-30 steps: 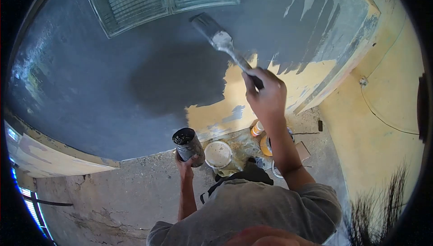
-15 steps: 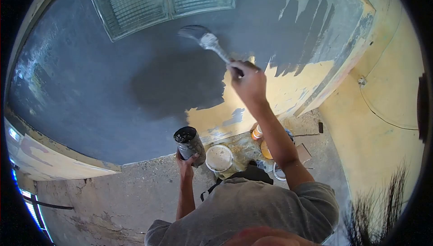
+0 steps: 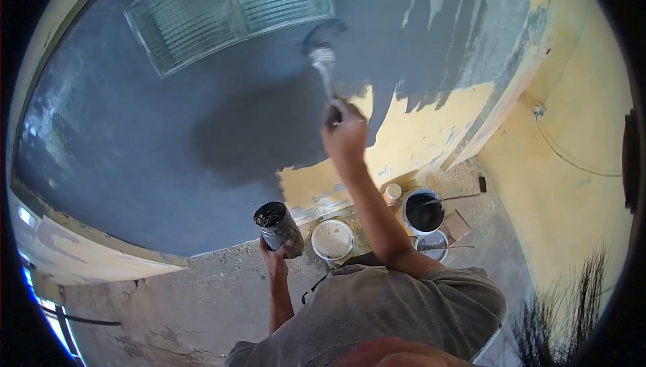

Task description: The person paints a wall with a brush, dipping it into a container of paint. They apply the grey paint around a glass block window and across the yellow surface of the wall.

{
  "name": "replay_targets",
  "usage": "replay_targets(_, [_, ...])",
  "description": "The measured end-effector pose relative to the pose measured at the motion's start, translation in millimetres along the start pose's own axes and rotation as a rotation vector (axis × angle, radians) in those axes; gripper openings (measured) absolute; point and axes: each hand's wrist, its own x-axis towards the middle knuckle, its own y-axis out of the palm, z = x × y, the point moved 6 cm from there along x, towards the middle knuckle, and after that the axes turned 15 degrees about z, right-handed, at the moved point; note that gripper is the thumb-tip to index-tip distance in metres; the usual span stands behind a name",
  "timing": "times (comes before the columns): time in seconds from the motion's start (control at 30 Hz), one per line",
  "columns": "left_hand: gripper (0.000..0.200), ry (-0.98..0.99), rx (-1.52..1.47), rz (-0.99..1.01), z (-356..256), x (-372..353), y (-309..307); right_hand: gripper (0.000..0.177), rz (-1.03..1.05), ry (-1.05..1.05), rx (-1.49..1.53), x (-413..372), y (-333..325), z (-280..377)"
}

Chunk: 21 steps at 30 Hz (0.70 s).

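Observation:
My right hand (image 3: 346, 130) grips the handle of a paintbrush (image 3: 324, 57), its dark bristles against the grey-painted wall (image 3: 262, 118) just below a glass-block window (image 3: 235, 10). The bristles are blurred. Around the brush the paint is dark grey, and a patch of yellow wall (image 3: 397, 141) shows below and to the right. Lower down, my left hand (image 3: 274, 254) is wrapped round a paint-smeared cylindrical can (image 3: 278, 232), which tilts slightly and has dark paint inside. The can is held in front of the wall's lower edge.
On the floor by the wall stand a white-lidded bucket (image 3: 332, 239), a small orange-and-white container (image 3: 391, 194), a bucket of dark paint (image 3: 423, 212) and another pail (image 3: 432, 242) with a stick. A cable (image 3: 572, 158) hangs on the yellow side wall. Bristly dark strands (image 3: 565, 306) are at lower right.
My right hand has moved down and left, and the brush has swung from pointing left to nearly upright. More of the buckets shows. My left hand still holds the can.

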Motion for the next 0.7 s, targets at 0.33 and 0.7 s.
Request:
replay_targets(0.33, [0.087,-0.134,0.063,0.099,29.3,12.5,37.7,0.019,0.347,-0.299,0.04,-25.2,17.1,50.6])
replay_targets(0.7, [0.084,-0.184,0.06,0.299,68.9,24.8,62.9,0.014,0.021,0.25,-0.156,3.7,-80.7,-69.8])
